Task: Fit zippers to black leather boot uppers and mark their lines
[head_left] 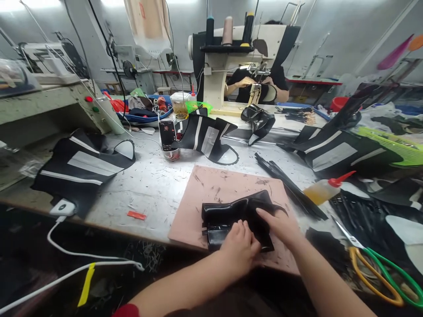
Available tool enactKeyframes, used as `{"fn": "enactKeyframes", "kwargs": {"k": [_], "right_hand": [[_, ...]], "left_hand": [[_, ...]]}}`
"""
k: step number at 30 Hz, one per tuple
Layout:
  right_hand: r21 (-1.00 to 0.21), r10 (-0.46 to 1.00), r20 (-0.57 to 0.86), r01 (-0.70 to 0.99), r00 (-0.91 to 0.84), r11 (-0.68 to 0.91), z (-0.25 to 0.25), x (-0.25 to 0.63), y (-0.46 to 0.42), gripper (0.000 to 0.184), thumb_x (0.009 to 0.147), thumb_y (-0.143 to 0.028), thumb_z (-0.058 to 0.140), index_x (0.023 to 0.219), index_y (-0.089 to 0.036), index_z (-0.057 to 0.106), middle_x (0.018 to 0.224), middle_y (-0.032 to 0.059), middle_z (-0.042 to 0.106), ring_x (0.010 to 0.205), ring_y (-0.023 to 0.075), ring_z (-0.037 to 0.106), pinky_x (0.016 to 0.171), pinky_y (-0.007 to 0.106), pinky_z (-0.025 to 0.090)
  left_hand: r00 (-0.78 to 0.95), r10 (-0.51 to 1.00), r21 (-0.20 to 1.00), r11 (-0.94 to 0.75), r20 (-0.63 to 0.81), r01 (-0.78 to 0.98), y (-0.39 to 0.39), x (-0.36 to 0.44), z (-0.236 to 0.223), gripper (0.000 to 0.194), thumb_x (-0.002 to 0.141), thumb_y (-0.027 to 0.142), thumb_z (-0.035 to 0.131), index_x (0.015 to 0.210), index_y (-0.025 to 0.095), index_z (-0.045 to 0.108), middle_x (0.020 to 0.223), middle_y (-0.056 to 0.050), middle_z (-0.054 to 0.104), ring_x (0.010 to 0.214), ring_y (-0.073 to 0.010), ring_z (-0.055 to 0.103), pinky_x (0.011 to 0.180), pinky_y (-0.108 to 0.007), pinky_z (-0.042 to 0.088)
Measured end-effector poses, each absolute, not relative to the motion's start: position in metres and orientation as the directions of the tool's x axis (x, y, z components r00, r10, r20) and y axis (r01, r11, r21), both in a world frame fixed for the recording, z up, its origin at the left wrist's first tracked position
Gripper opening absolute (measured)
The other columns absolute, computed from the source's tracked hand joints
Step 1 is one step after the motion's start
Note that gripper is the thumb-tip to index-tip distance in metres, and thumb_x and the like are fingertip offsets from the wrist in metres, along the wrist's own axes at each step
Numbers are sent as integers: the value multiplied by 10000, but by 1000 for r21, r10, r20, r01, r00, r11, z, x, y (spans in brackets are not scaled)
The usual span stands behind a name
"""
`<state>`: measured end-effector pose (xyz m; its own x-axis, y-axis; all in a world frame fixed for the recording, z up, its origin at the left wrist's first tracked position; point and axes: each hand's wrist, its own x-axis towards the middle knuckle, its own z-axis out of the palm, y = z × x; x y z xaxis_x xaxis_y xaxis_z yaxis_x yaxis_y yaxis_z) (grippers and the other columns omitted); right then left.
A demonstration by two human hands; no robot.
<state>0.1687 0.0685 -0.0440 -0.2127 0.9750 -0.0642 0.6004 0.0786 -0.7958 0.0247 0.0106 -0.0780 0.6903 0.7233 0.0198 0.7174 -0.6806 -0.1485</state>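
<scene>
A glossy black leather boot upper (pixel 228 209) lies folded on the pinkish-brown board (pixel 188 215) in front of me. My left hand (pixel 242 244) presses on its near side, fingers curled and closed on the leather. On the right end, my right hand (pixel 276 222) grips the same upper with the thumb on top; its other fingers are mostly hidden. Just beyond the board stands another black upper (pixel 208 136) with white strips. Thin black leather strips (pixel 291 187) lie along the board's right side.
Scissors (pixel 360 251) with orange and green handles and a glue bottle (pixel 327 189) are at right. A phone (pixel 167 135) leans on a jar. More uppers (pixel 86 163) lie left and right. Behind stands a sewing machine (pixel 214 79); another person's hands (pixel 246 82) work there.
</scene>
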Motion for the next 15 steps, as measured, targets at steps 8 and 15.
{"fn": "enactKeyframes", "kwargs": {"k": [8, 15], "right_hand": [[-303, 860, 121, 806, -496, 508, -42, 182, 72, 369, 732, -161, 515, 1084, -187, 623, 1169, 144, 581, 1118, 309, 500, 992, 482, 315], [-647, 934, -84, 733, -346, 213, -38, 202, 108, 286, 755, -199, 543, 1027, -153, 620, 995, 92, 674, 951, 232, 605, 830, 347, 460]], "left_hand": [[745, 665, -74, -741, 61, 667, 13, -3, -70, 300, 797, 258, 464, 1067, 152, 541, 1271, -194, 476, 1156, -297, 463, 897, -435, 338], [686, 707, -75, -685, 172, 725, 18, 13, -67, 231, 772, 297, 497, 914, 140, 590, 1196, -191, 542, 1106, -304, 507, 906, -413, 349]]}}
